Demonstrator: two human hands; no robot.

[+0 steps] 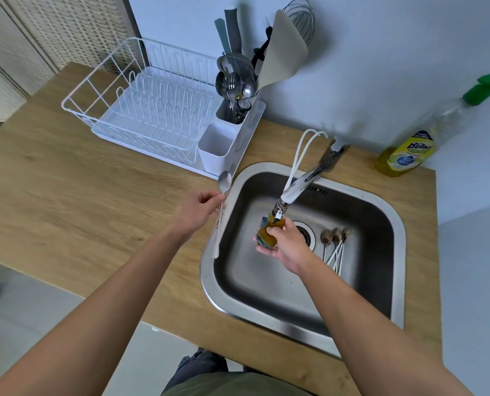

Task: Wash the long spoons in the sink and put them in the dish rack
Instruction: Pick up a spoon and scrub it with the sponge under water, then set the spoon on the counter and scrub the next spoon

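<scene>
Left hand (199, 205): grasps one long spoon (224, 181) near the dish rack (141, 110).
Right hand (283, 242): clutches a sponge (268, 234) under the tap.
Left to wash: likely the spoons in the sink (335, 241) beside the right hand.

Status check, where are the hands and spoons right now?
Left hand holds one spoon by the sink's left rim. Right hand grips sponge under faucet. Spoons wait in basin. Rack unobstructed.
</scene>
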